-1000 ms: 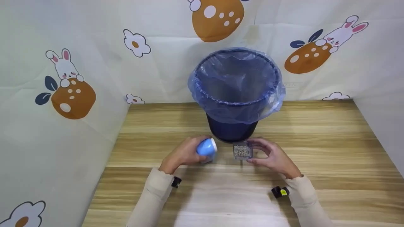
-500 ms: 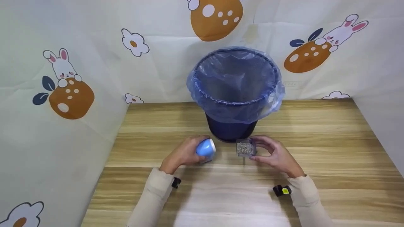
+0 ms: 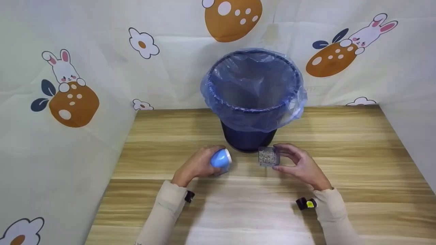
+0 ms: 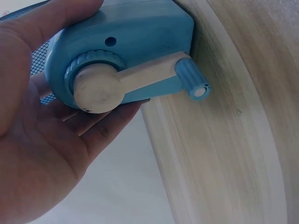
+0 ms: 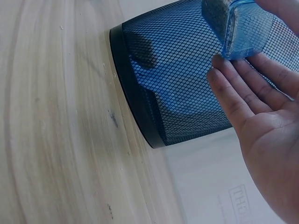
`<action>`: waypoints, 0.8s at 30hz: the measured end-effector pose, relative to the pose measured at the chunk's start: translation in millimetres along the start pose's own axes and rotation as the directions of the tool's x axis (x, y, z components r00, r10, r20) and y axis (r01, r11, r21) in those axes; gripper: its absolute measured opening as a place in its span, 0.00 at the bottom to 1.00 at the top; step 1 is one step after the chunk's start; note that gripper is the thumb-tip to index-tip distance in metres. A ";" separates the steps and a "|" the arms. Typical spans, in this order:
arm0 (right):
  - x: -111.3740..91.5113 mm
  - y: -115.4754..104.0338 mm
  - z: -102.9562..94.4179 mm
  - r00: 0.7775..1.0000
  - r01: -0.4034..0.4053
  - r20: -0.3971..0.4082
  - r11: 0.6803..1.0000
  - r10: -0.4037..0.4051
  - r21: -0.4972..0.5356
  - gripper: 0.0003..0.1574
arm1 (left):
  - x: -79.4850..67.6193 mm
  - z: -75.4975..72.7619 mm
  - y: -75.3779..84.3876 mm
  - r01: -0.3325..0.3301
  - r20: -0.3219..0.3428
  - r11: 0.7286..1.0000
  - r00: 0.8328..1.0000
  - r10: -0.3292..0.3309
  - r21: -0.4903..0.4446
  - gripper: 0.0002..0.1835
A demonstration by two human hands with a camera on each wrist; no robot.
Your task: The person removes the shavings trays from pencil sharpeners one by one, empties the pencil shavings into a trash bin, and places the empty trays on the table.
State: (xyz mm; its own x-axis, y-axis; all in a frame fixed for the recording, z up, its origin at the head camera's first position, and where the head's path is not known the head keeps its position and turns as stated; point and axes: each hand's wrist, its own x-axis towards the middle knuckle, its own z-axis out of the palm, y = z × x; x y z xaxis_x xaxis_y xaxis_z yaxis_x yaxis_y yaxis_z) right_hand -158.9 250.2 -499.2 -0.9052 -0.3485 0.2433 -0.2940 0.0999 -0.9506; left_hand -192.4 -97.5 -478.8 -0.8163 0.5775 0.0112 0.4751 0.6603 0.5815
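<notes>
A blue hand-crank pencil sharpener is in my left hand, its thumb and fingers curled around the body. Its white crank arm with a ribbed blue knob faces the left wrist camera. To the right, my right hand pinches the clear shavings drawer between thumb and fingertips. Grey-brown pencil shavings fill the drawer, and it looks separate from the sharpener. In the right wrist view, the drawer is partly cut off by the top edge, with the bin behind it.
A dark mesh wastebasket stands just beyond both hands on the wooden table. Its blue plastic liner folds over the rim. Patterned white sheeting rises behind and at the sides. Small dark specks lie on the wood near the bin.
My right hand has moved slightly right and toward the back with the shavings drawer. The left hand has barely moved, still gripping the pencil sharpener.
</notes>
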 end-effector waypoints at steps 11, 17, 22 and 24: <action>-1.4 -3.4 -3.1 0.999 -0.032 -0.014 0.999 0.032 0.015 0.42 | -1.0 -0.7 -1.7 0.033 0.028 0.999 0.999 -0.032 -0.033 0.37; -1.3 -1.9 -4.0 1.000 -0.026 -0.016 1.000 0.026 0.016 0.41 | -0.4 -2.3 0.0 0.054 0.046 0.998 0.998 -0.052 -0.044 0.39; -1.8 -1.0 -4.8 1.000 -0.011 -0.023 1.000 0.011 0.008 0.41 | -1.0 -5.5 4.3 0.018 0.032 0.999 0.999 -0.017 -0.040 0.38; -1.9 -1.0 -5.1 1.000 -0.006 -0.025 1.000 0.007 0.007 0.41 | -1.2 -8.4 7.2 -0.023 -0.006 0.999 1.000 0.023 -0.035 0.36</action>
State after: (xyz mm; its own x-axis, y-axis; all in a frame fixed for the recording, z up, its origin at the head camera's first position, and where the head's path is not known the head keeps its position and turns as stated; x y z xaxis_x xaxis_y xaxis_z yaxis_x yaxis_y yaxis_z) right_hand -158.5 255.5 -497.8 -0.9145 -0.3245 0.2418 -0.2862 0.0961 -0.9533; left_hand -190.8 -97.5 -467.8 -0.8069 0.5899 0.0293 0.4822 0.6292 0.6096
